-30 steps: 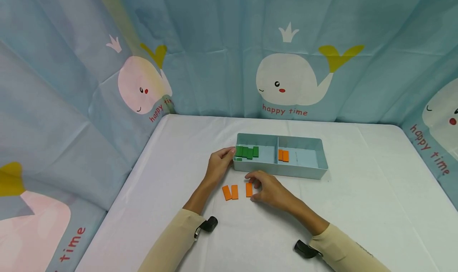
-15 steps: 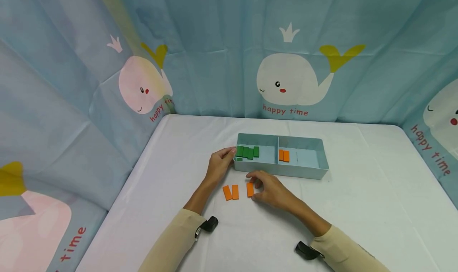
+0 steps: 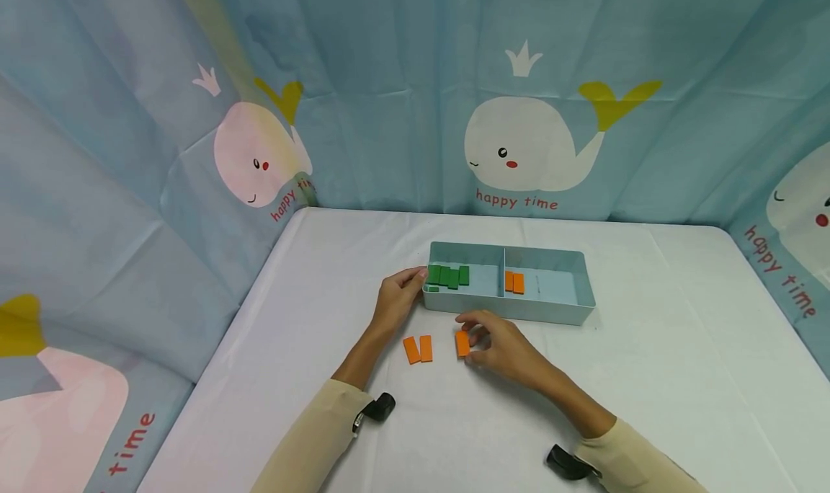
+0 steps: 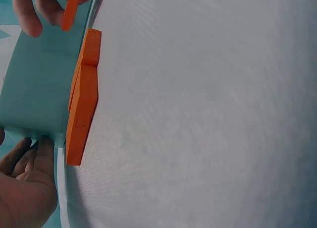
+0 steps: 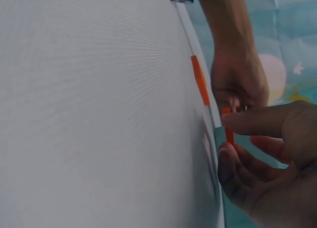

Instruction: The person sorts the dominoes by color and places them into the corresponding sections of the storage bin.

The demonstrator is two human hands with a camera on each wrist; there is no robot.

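My right hand (image 3: 506, 345) pinches a flat orange rectangular block (image 3: 462, 344) between thumb and fingertips, just in front of the box; in the right wrist view the block (image 5: 229, 134) stands on edge in the grip. At the left end of the light blue two-part box (image 3: 509, 307), my left hand (image 3: 394, 302) holds the wall, thumb at the rim. Two more orange blocks (image 3: 426, 349) lie on the white cloth between the hands. Several green blocks (image 3: 453, 277) lie in the box's left compartment, and two orange blocks (image 3: 519, 284) in its right one, against the divider.
A white cloth (image 3: 681, 349) covers the table. Behind and to the left hangs a blue curtain (image 3: 389, 147) printed with whales. Dark wrist cameras (image 3: 379, 406) sit at the sleeve cuffs.
My right hand has drawn the third orange block a little to the right, away from the other two, and now holds it tilted. The left hand and the box have stayed in place.
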